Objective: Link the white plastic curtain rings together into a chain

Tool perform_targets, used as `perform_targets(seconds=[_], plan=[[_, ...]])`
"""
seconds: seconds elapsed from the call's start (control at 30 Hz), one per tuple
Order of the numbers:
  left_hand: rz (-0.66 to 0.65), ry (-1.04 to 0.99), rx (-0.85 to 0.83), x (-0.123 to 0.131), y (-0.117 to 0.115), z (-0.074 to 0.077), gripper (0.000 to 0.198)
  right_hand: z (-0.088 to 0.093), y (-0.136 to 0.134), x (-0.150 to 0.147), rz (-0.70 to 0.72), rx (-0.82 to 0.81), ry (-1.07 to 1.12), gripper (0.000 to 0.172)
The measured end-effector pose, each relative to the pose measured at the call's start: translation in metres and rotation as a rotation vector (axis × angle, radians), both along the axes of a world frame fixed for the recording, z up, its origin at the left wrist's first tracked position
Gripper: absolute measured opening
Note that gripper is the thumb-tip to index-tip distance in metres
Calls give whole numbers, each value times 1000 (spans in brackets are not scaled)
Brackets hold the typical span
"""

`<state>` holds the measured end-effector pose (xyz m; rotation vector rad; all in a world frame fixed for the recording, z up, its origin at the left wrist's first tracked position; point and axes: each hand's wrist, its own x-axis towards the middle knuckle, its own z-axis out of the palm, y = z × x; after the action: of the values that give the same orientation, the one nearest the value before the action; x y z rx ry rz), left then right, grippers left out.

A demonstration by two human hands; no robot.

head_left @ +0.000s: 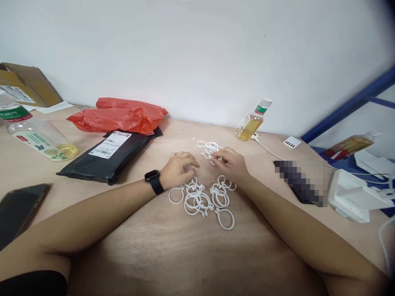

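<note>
Several white plastic rings with small clips lie on the wooden table in three groups. One pile (197,198) is nearest my left hand, a second (220,196) lies just right of it, and a third (209,149) is farther back. My left hand (179,168), with a black watch on the wrist, hovers behind the first pile, fingers curved and apart, with nothing seen between them. My right hand (230,164) is at the back pile, its thumb and index finger pinched together at a ring's edge; what they hold is too small to tell.
Left stand a tilted bottle (40,135), a black parcel (108,158), a red bag (120,115), a phone (21,209) and a cardboard box (33,84). Right are a bottle (253,121), a partly pixelated dark object (296,181), white chargers (354,195) and a cable.
</note>
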<state>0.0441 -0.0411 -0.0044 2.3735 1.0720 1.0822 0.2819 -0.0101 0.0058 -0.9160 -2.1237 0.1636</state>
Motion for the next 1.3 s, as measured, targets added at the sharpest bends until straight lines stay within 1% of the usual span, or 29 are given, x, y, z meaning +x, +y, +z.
perform_targets(seconds=[0.07, 0.1, 0.13, 0.17, 0.23, 0.3, 0.37, 0.5, 0.6, 0.7, 0.77, 0.83, 0.93, 1.07, 1.17, 1.23, 1.3], plan=[[-5, 36, -6, 0, -2, 0, 26, -1, -5, -4, 229, -55, -136, 17], [11, 37, -6, 0, -2, 0, 29, 0, -8, -7, 329, -93, -209, 20], [36, 28, -8, -1, -1, 1, 32, 0, -11, -10, 401, -135, -272, 23], [62, 12, -13, -1, -1, 0, 33, 1, -14, -13, 445, -178, -325, 26], [103, -22, -26, -2, 1, 0, 33, 3, -18, -17, 483, -246, -394, 26], [104, -45, -28, -2, 2, -1, 30, 3, -20, -18, 489, -265, -402, 19], [69, -53, -7, -1, 2, 0, 26, 3, -19, -17, 479, -265, -379, 13], [-22, -72, 65, -1, -1, 3, 19, 4, -18, -16, 436, -259, -252, 9], [-53, -85, 109, -1, -3, 6, 17, 6, -18, -17, 345, -297, -89, 8], [-37, -121, 162, -1, -4, 7, 19, 6, -21, -18, 236, -389, 44, 9], [-20, -142, 206, -1, -5, 8, 21, 4, -23, -19, 198, -415, 92, 9], [9, -143, 246, -1, -5, 8, 17, 3, -25, -20, 182, -401, 103, 10], [36, -131, 285, -2, -6, 8, 12, 3, -27, -22, 196, -326, 76, 12], [-40, -119, 281, 0, -5, 9, 13, 5, -28, -23, 278, -238, 32, 17], [-74, -105, 235, 1, -5, 9, 14, 5, -27, -22, 298, -224, 11, 21], [-89, -109, 217, 2, -5, 8, 13, 4, -27, -22, 282, -223, 5, 21], [-94, -124, 216, 2, -5, 7, 11, 2, -27, -22, 216, -220, 49, 15]])
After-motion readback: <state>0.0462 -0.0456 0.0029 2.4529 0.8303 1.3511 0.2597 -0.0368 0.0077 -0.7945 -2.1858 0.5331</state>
